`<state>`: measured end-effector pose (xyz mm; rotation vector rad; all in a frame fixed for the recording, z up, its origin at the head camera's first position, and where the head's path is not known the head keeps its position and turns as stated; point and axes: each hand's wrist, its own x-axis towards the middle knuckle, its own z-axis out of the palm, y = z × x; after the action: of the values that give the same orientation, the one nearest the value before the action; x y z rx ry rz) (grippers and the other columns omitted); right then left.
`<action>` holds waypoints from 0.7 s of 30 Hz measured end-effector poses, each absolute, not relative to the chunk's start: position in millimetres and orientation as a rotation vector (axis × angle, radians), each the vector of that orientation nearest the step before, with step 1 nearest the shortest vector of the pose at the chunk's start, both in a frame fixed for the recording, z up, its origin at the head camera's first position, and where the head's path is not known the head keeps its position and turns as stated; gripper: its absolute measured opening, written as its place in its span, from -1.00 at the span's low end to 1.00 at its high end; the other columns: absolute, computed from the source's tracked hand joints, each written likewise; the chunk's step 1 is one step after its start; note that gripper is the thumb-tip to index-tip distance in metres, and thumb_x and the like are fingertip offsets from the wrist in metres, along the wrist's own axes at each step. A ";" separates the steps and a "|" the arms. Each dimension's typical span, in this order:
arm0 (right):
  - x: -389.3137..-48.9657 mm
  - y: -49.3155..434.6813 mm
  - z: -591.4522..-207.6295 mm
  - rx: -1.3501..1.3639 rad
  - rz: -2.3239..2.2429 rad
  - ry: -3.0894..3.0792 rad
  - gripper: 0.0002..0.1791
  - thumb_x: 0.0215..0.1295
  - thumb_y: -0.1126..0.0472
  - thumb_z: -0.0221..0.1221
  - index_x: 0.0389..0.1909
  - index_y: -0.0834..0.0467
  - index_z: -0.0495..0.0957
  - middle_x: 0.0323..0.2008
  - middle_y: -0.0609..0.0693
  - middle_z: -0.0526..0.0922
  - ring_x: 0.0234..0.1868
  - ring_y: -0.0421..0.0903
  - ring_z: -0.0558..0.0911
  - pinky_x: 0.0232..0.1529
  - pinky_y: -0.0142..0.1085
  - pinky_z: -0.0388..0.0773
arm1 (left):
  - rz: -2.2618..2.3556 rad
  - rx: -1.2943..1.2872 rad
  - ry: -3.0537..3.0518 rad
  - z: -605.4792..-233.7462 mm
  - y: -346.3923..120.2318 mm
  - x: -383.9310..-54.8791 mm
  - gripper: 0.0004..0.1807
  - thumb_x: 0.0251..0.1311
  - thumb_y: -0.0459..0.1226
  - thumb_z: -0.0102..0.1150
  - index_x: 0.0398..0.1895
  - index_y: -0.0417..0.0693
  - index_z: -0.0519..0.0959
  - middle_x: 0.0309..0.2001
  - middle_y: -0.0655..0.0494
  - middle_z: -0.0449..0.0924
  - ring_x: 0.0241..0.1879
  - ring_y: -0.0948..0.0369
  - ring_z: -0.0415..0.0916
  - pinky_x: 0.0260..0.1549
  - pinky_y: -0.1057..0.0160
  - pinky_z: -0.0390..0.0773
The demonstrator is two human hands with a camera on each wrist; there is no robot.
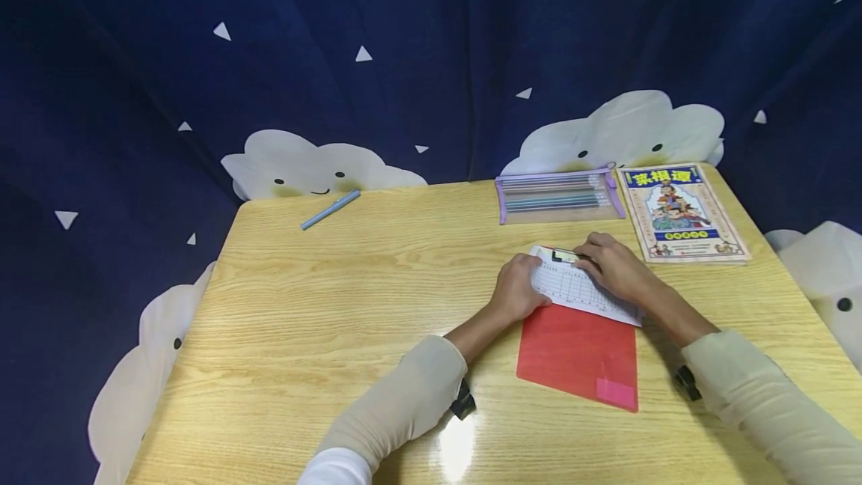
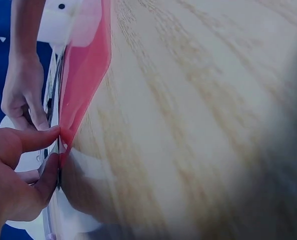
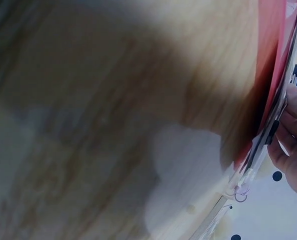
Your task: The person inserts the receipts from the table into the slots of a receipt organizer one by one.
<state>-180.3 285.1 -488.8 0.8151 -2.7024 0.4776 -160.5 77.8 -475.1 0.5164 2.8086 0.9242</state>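
Note:
A translucent red folder (image 1: 579,354) lies at the right part of the table, with a pink label (image 1: 616,393) at its lower corner. White sheets printed with a table (image 1: 572,287) cover its upper part. My left hand (image 1: 517,289) pinches the left edge of the sheets and folder between thumb and fingers, as the left wrist view also shows. At the top edge sits a metal clip with black ends (image 1: 560,255). My right hand (image 1: 614,268) holds this clip, its fingers curled at it in the right wrist view; the palm hides part of the sheets.
Behind the hands lies a clear pencil pouch (image 1: 559,215) with purple edges and pencils inside. An illustrated book (image 1: 683,212) is to its right. A blue pen (image 1: 331,209) lies at the far left of the wooden table (image 1: 323,320). A dark blue curtain (image 1: 404,96) hangs behind.

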 end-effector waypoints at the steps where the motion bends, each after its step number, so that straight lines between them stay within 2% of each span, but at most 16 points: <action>1: -180.1 284.8 -489.0 0.816 0.479 -2.700 -0.81 0.09 0.34 0.31 -0.28 0.35 0.64 -0.43 0.07 0.52 -0.36 -0.01 0.51 -0.30 -0.12 0.49 | 0.925 0.514 2.808 -475.0 77.9 -160.7 -0.23 -0.29 -0.24 0.57 0.14 -0.12 0.51 0.10 0.08 0.55 0.15 0.21 0.44 0.20 0.37 0.34; 16: -181.9 279.4 -487.7 0.826 0.472 -2.725 -0.79 0.11 0.32 0.30 -0.25 0.37 0.64 -0.42 0.09 0.51 -0.33 0.03 0.52 -0.26 -0.10 0.50 | 0.985 0.552 2.778 -474.6 69.5 -165.2 -0.27 -0.18 -0.23 0.51 0.17 -0.17 0.49 0.12 0.03 0.56 0.16 0.19 0.46 0.18 0.38 0.37; 21: -184.1 275.3 -486.1 0.844 0.485 -2.750 -0.79 0.11 0.32 0.30 -0.24 0.35 0.64 -0.41 0.09 0.53 -0.33 0.01 0.54 -0.26 -0.10 0.53 | 1.140 0.541 2.683 -473.1 45.7 -169.8 -0.37 -0.07 -0.24 0.44 0.14 -0.22 0.51 -0.16 -0.04 0.62 -0.17 0.18 0.52 -0.17 0.47 0.45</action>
<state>-184.1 275.3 -486.1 0.8439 -2.7497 0.4854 -169.8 45.7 -473.1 0.5412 2.6830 1.1397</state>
